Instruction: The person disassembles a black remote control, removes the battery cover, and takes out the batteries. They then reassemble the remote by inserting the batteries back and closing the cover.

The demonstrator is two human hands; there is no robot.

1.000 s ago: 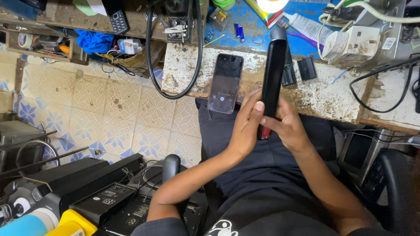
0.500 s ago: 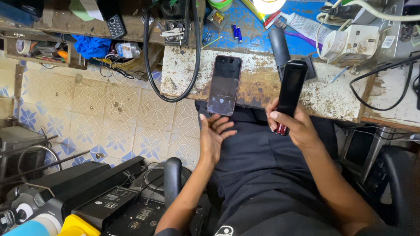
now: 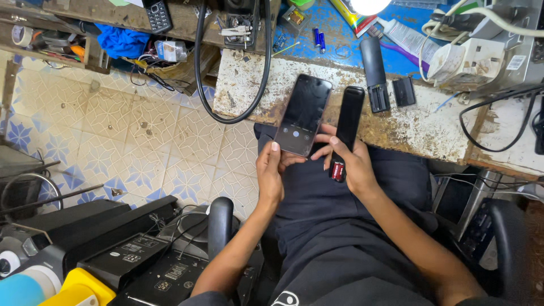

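Remote (image 3: 347, 127) in right grip (image 3: 351, 164) (upright)

Black cable (image 3: 262, 85), toothpaste tube (image 3: 403, 38)

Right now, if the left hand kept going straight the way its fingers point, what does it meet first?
The left hand already touches the black smartphone; beyond it, probably the worn white workbench edge, though depth is unclear.

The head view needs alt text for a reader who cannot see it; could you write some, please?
A seated person's left hand holds a smartphone while the right hand holds a black remote control, above a worn workbench cluttered with cables.
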